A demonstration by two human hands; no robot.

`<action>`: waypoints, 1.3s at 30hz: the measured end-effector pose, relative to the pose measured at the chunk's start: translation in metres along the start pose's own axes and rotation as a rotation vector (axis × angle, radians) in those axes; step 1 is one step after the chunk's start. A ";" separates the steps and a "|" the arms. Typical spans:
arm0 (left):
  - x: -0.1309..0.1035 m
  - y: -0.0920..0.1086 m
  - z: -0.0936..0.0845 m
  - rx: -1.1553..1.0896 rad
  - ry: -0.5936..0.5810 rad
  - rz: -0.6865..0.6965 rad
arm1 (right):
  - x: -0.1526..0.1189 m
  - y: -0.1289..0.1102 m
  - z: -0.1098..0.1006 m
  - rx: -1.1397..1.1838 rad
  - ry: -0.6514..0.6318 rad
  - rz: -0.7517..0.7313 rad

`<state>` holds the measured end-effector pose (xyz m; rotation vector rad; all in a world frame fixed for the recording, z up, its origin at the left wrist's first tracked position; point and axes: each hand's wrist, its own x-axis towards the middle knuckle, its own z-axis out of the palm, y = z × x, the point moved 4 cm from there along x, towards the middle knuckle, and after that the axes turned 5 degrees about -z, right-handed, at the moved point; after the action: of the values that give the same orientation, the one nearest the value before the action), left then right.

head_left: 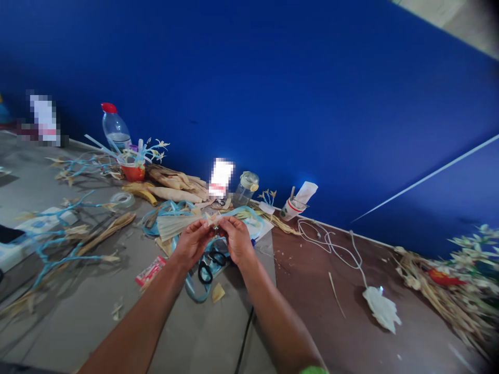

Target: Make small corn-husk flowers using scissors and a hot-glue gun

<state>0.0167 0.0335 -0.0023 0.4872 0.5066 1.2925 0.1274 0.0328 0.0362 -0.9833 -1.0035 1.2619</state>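
Note:
My left hand point(192, 240) and my right hand point(236, 238) meet over the table, fingertips pinched on a small cream flower point(212, 219) that looks made of dried husk. The fingers partly cover it. Below the hands lie scissors with black handles point(205, 272), among loops of light blue ribbon point(199, 297). A pale pleated husk sheet point(170, 227) is just left of my left hand. On the grey surface nearer me rests a small yellowish husk scrap point(218, 292). A red and white packet point(151, 270) sits beside my left forearm.
Blue-wrapped branches point(58, 259) with husk flowers spread at left. Behind stand a red cup point(133, 172), a red-capped bottle point(115, 127), a glass jar point(246, 188) and a white cup point(291, 209). A white cable point(331, 244) crosses the brown surface; dried stalks point(448, 301) lie far right.

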 end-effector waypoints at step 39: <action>0.007 0.029 -0.022 0.034 0.341 0.451 | -0.006 0.019 0.017 -1.538 -0.633 -0.462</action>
<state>-0.0175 0.0474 -0.0033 0.4234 0.7303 1.8188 0.1058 0.0283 0.0222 -1.2900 -2.6696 0.1751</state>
